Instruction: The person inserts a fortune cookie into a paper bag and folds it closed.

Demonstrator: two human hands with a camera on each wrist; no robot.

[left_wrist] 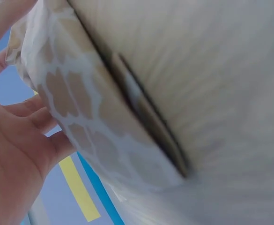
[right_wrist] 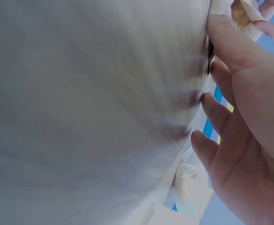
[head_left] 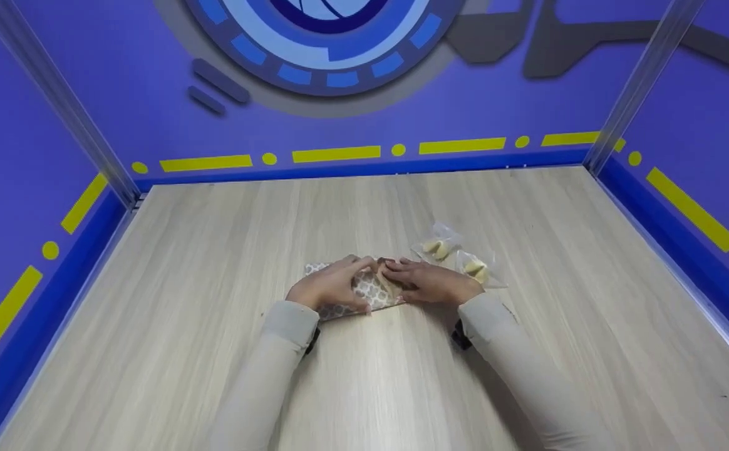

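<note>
A paper bag (head_left: 371, 289) with a white and tan lattice pattern lies flat on the table in the head view, its plain brown part (head_left: 391, 285) showing at the right end. Over its left half, my left hand (head_left: 330, 285) grips it, thumb at the near edge and fingers at the far edge. At the brown end my right hand (head_left: 430, 282) holds the paper, its fingertips beside the left fingers. The left wrist view shows the bag's patterned side (left_wrist: 80, 103) and a fold along its bottom. Part of the bag is hidden under both hands.
Two fortune cookies in clear wrappers lie just beyond and beside my right hand: one farther back (head_left: 439, 249), one nearer the wrist (head_left: 477, 270). Blue panels (head_left: 120, 125) wall in the wooden table (head_left: 245, 232) at the back and sides.
</note>
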